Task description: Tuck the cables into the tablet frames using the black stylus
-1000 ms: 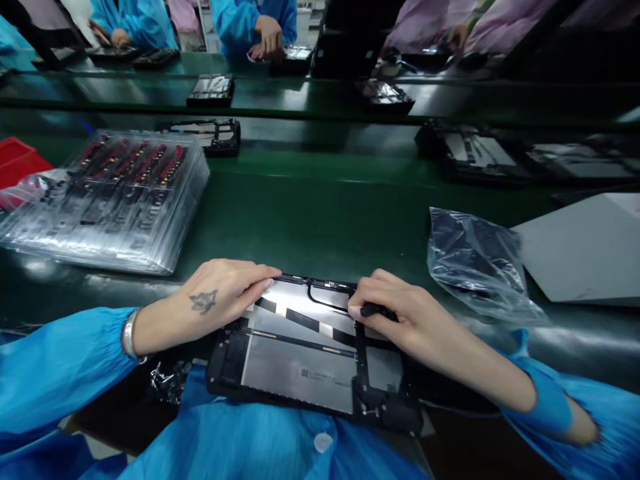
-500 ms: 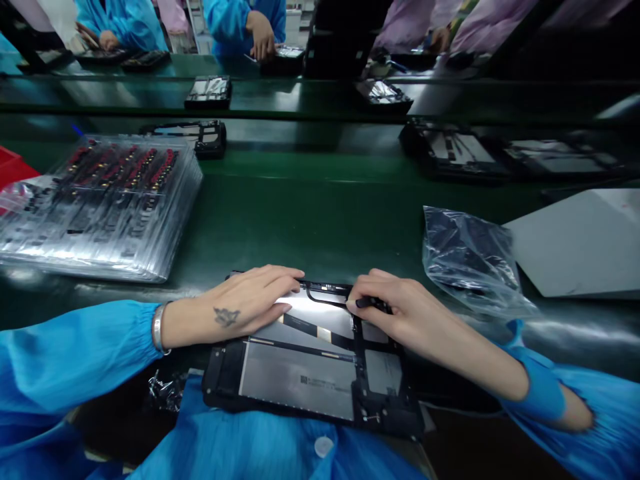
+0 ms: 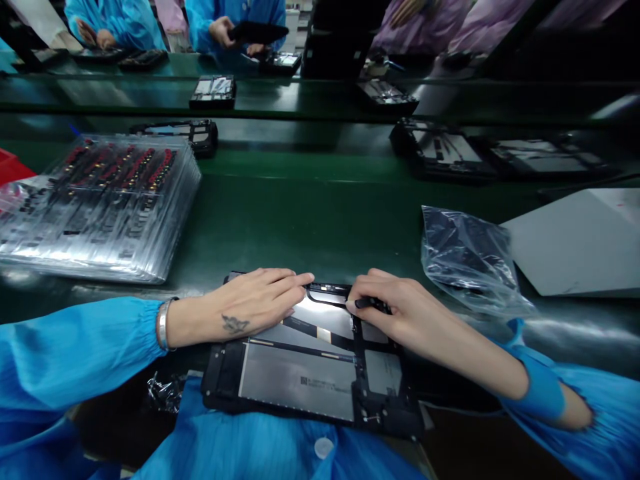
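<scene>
A black tablet frame [image 3: 300,380] with a silvery back panel lies at the near edge of the green bench, partly over my lap. My left hand [image 3: 255,303] lies flat on its far left part, fingers stretched out along the top edge toward a thin black cable [image 3: 325,298]. My right hand [image 3: 395,310] rests on the frame's far right part, its fingers curled and pinched on a small black part [image 3: 367,303] at the cable's end. Both arms wear blue sleeves.
A stack of clear trays [image 3: 100,200] with small red and black parts lies at the left. A crumpled plastic bag [image 3: 465,260] and a grey board [image 3: 580,247] sit at the right. More tablet frames [image 3: 440,150] lie on the belt beyond. Other people in blue work at the far side.
My left hand has slid to the right along the frame's top edge, its fingertips closer to my right hand. My right hand has stayed in place. A person opposite has lifted a dark panel.
</scene>
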Motion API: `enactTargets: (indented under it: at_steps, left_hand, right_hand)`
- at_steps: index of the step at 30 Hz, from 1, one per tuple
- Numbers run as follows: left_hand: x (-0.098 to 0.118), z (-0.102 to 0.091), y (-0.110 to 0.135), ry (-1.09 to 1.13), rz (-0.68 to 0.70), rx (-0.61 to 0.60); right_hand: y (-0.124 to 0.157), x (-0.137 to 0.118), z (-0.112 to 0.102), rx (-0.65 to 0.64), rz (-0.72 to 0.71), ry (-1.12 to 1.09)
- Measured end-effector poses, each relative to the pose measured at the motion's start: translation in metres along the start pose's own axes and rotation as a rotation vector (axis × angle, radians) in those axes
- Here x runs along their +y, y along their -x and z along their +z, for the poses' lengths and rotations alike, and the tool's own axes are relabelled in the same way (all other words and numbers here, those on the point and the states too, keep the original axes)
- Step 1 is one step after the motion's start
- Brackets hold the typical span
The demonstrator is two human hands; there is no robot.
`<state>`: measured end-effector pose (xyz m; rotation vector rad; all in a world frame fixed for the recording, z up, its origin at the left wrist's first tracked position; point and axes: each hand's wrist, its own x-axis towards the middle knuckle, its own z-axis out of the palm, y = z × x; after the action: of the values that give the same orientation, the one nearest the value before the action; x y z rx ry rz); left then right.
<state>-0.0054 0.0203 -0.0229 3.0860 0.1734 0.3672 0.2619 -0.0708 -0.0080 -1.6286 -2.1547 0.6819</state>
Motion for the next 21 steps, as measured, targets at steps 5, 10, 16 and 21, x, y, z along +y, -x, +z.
enactTargets:
  at_steps: [5,10,16,21]
  left_hand:
    - [0.0,0.002,0.0,-0.101,0.029,-0.023]
    - [0.005,-0.003,-0.003,-0.2,0.041,-0.02]
    - [0.013,-0.012,-0.01,-0.402,0.135,0.03]
    - [0.029,-0.017,-0.019,-0.645,0.226,-0.036]
  right_hand:
    - [0.0,0.0,0.0,-0.008,0.01,-0.006]
    - [0.0,-0.001,0.0,-0.017,0.022,-0.012]
    - [-0.001,-0.002,-0.001,-0.014,0.016,-0.009]
    - [-0.001,-0.001,-0.001,0.006,0.007,-0.001]
